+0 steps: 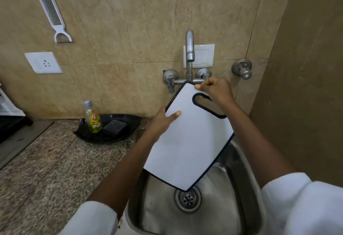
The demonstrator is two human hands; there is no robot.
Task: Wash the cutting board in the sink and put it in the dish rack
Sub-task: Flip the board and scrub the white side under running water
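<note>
A white cutting board (187, 142) with a dark rim and a handle slot hangs tilted over the steel sink (239, 168). My left hand (164, 121) grips its left edge, thumb on the white face. My right hand (216, 90) holds the top end by the handle slot. Water runs from the wall tap (189, 47) down behind the board's top edge. No dish rack is in view.
A black dish (130, 123) on the granite counter (46, 160) holds a dish-soap bottle (93, 119) and a scrub sponge (115, 126). The sink drain (187, 198) lies below the board. A grater (52, 15) and a socket (43, 62) are on the tiled wall.
</note>
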